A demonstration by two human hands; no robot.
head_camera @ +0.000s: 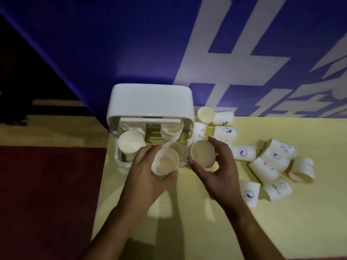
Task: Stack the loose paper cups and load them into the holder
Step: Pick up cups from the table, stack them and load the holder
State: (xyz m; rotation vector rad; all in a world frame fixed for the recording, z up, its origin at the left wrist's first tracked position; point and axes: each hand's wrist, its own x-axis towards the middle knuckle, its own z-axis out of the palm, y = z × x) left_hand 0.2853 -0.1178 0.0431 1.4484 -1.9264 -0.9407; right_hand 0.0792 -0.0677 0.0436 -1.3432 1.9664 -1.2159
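A white cup holder (pixel 150 102) with its lid swung up stands at the table's far left; stacks of cups (pixel 130 143) sit inside it. My left hand (pixel 148 177) grips an upright white paper cup (pixel 165 164) just in front of the holder. My right hand (pixel 216 166) holds a second paper cup (pixel 203 153), mouth up, beside the first. Several loose printed cups (pixel 270 162) lie on their sides to the right.
The pale yellow table (pixel 187 212) ends at a left edge beside red floor (pixel 47 194). A blue banner with white characters (pixel 225 53) rises behind the holder. More loose cups (pixel 223 119) lie next to the holder's right side.
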